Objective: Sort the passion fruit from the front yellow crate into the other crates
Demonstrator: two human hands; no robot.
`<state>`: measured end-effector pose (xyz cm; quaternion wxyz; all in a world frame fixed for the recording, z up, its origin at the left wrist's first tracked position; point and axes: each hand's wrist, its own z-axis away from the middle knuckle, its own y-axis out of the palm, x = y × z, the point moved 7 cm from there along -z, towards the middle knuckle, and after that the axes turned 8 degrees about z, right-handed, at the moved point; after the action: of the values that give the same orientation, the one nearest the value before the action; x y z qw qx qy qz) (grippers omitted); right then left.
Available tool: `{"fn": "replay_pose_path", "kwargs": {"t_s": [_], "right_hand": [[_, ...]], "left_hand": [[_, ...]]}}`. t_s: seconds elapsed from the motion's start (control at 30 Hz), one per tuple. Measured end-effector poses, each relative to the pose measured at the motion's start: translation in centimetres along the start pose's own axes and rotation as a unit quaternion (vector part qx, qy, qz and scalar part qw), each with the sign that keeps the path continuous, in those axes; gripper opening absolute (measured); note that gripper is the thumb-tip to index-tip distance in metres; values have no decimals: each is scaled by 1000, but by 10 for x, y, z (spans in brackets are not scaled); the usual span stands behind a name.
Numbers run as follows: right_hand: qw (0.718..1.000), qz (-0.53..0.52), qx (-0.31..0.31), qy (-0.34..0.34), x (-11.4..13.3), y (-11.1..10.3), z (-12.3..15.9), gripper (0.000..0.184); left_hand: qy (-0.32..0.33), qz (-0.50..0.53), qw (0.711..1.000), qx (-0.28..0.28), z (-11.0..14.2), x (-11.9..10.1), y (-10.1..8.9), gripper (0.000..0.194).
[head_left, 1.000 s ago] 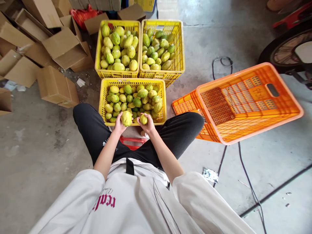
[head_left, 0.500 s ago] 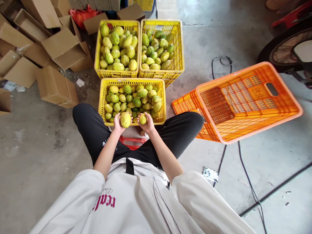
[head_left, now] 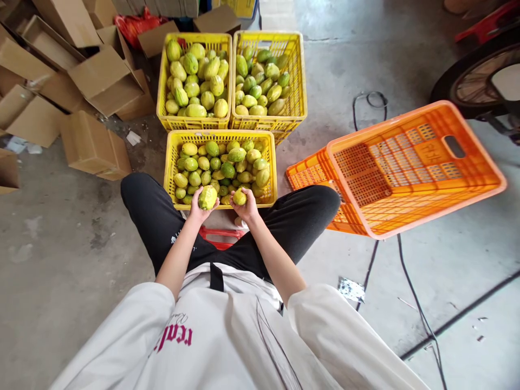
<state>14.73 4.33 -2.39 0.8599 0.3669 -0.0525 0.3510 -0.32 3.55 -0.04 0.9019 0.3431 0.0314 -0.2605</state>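
My left hand is closed around a larger yellow-green papaya with a ridged skin. A smaller, rounder yellow papaya sits in the fingers of my right hand. Both hands are over the near edge of a yellow crate, between my knees. Many green and yellow papayas lie inside that crate. Behind it stand two more yellow crates, the left one and the right one, each holding more of the same fruit.
An orange crate lies tilted to my right, its open side showing. Cardboard boxes are heaped at the left. A wheel, black cables and a silvery wrapper are on the right. Something red shows between my legs.
The papaya in my left hand has turned, showing a greener side. The fruit in my right hand has shifted slightly. The crates stay where they were.
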Motion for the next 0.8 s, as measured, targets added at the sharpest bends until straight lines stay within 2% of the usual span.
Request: {"fn": "replay_pose_path", "kwargs": {"t_s": [0.23, 0.43, 0.57, 0.67, 0.8], "right_hand": [[1000, 15, 11, 1, 2, 2, 3, 10], [1000, 10, 12, 10, 0, 3, 4, 6], [999, -22, 43, -8, 3, 5, 2, 24], [998, -36, 48, 2, 1, 4, 0, 35], [996, -13, 82, 25, -3, 10, 1, 27]], "left_hand": [[1, -1, 1000, 10, 0, -2, 3, 24], [8, 19, 1000, -1, -3, -3, -2, 49], [21, 40, 999, 23, -4, -4, 0, 45], [29, 63, 996, 53, -3, -5, 5, 41], [56, 78, 995, 29, -4, -8, 4, 33]]}}
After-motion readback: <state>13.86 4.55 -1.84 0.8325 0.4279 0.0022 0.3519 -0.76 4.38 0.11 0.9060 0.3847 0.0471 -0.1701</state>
